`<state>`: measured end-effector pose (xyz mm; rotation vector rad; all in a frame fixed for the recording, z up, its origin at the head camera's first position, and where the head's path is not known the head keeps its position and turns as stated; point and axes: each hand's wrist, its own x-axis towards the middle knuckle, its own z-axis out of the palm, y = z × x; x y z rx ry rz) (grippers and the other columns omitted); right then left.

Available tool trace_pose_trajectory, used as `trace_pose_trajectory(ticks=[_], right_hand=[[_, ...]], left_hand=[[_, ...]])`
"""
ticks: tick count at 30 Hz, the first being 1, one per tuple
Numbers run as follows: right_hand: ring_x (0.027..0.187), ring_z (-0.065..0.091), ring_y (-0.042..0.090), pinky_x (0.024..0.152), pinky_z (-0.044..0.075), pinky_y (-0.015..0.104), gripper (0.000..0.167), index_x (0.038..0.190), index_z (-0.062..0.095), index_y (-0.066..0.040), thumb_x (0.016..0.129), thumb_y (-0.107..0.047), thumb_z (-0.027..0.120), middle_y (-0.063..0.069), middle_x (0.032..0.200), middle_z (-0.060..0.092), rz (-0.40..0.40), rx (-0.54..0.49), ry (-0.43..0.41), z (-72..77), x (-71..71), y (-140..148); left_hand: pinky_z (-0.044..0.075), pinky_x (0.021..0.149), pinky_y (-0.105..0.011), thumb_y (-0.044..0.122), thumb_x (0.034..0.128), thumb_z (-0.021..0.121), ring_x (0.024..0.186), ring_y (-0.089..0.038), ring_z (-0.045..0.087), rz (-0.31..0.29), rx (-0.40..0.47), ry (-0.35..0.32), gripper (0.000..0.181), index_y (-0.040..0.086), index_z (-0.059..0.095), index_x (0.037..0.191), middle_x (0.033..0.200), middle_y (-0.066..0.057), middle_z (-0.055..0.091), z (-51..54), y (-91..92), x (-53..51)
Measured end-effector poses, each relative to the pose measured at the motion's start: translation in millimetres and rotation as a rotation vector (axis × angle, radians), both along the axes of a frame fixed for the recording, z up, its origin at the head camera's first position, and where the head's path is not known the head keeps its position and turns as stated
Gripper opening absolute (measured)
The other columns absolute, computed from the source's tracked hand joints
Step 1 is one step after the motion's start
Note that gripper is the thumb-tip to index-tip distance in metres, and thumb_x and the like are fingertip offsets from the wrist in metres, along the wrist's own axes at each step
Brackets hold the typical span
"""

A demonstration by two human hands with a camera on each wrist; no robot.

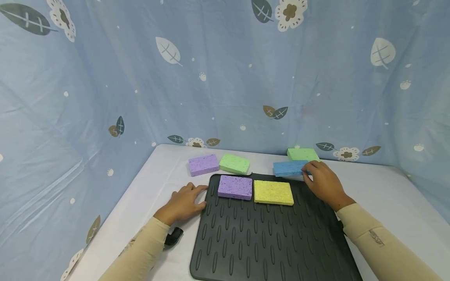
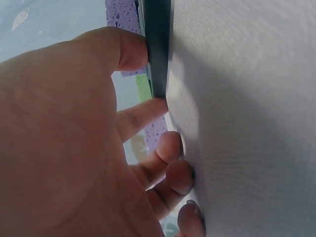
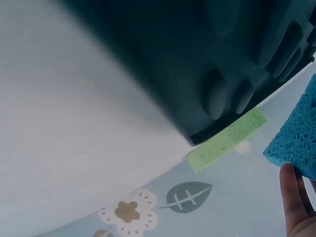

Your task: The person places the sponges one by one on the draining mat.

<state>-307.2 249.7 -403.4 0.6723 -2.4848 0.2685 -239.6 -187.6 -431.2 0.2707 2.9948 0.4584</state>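
Note:
My right hand [image 1: 324,183] pinches the right end of a blue sponge [image 1: 289,168] above the far edge of the black ridged mat [image 1: 253,242]. In the right wrist view, fingertips grip a corner of the blue sponge [image 3: 298,133]. A purple sponge [image 1: 234,187] and a yellow sponge [image 1: 273,192] lie side by side on the mat's far part. My left hand [image 1: 184,203] rests at the mat's left edge, thumb and index fingertip touching it. The left wrist view shows the other fingers of that hand [image 2: 98,128] loosely bent against the white surface.
Behind the mat, another purple sponge [image 1: 203,165] and a green sponge [image 1: 234,164] lie on the white table [image 1: 168,168]. A second green sponge [image 1: 303,154] sits behind the blue one, near the blue patterned curtain [image 1: 228,78].

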Motion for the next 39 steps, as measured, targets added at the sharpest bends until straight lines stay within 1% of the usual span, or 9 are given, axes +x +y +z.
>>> trace_pose_trajectory(ticks=[7, 12, 15, 21, 27, 32, 39], right_hand=[[0.095, 0.062, 0.037, 0.077, 0.052, 0.052, 0.013, 0.094, 0.069, 0.000, 0.082, -0.001, 0.074, 0.018, 0.099, 0.067, -0.006, -0.039, 0.013, 2.6, 21.1, 12.0], [0.096, 0.062, 0.038, 0.076, 0.052, 0.053, 0.018, 0.097, 0.069, 0.001, 0.080, 0.002, 0.076, 0.020, 0.101, 0.067, -0.015, -0.071, 0.042, 2.2, 33.8, 22.8], [0.096, 0.062, 0.037, 0.076, 0.051, 0.053, 0.020, 0.097, 0.069, 0.001, 0.079, 0.003, 0.076, 0.019, 0.102, 0.067, -0.024, -0.089, 0.050, 0.4, 40.0, 30.1], [0.094, 0.062, 0.036, 0.074, 0.051, 0.054, 0.021, 0.098, 0.069, 0.001, 0.079, 0.004, 0.075, 0.017, 0.102, 0.066, -0.031, -0.124, 0.041, -4.5, 52.8, 42.9], [0.094, 0.062, 0.034, 0.073, 0.051, 0.053, 0.023, 0.099, 0.069, -0.001, 0.078, 0.005, 0.076, 0.016, 0.104, 0.067, -0.039, -0.139, 0.030, -6.2, 61.1, 50.2], [0.091, 0.063, 0.034, 0.072, 0.052, 0.053, 0.023, 0.097, 0.071, -0.001, 0.076, 0.005, 0.078, 0.016, 0.103, 0.067, -0.040, -0.136, 0.007, -8.1, 68.2, 55.1], [0.093, 0.065, 0.035, 0.075, 0.053, 0.053, 0.020, 0.097, 0.071, -0.002, 0.078, 0.003, 0.078, 0.015, 0.102, 0.068, -0.025, -0.104, -0.068, -8.6, 69.9, 54.0]], left_hand=[[0.043, 0.080, -0.049, 0.041, 0.0903, 0.066, 0.090, -0.019, 0.048, -0.005, -0.001, -0.008, 0.059, 0.025, 0.052, 0.146, 0.104, -0.006, 0.053, -0.2, 0.4, 0.6], [0.042, 0.078, -0.047, 0.041, 0.0906, 0.065, 0.089, -0.019, 0.048, -0.014, -0.005, 0.003, 0.059, 0.025, 0.051, 0.146, 0.104, -0.006, 0.053, 1.8, -0.7, 1.2], [0.041, 0.078, -0.047, 0.040, 0.0909, 0.064, 0.090, -0.019, 0.048, -0.014, -0.007, 0.010, 0.059, 0.024, 0.051, 0.146, 0.104, -0.006, 0.053, 1.1, -1.5, 0.4], [0.042, 0.079, -0.048, 0.040, 0.0914, 0.064, 0.092, -0.020, 0.049, -0.021, -0.008, -0.001, 0.058, 0.024, 0.051, 0.146, 0.106, -0.007, 0.053, 0.2, -1.1, -0.2], [0.042, 0.077, -0.047, 0.040, 0.0913, 0.063, 0.093, -0.020, 0.050, -0.033, -0.012, 0.021, 0.058, 0.024, 0.051, 0.146, 0.107, -0.008, 0.054, 1.4, 0.1, -2.6], [0.042, 0.077, -0.048, 0.039, 0.0913, 0.063, 0.093, -0.021, 0.050, -0.037, -0.014, 0.010, 0.058, 0.023, 0.052, 0.146, 0.106, -0.009, 0.054, 1.6, 0.2, -1.1], [0.042, 0.080, -0.051, 0.038, 0.0911, 0.062, 0.093, -0.021, 0.050, -0.030, -0.007, 0.016, 0.059, 0.022, 0.051, 0.146, 0.106, -0.009, 0.054, -1.6, -3.1, 1.2]])
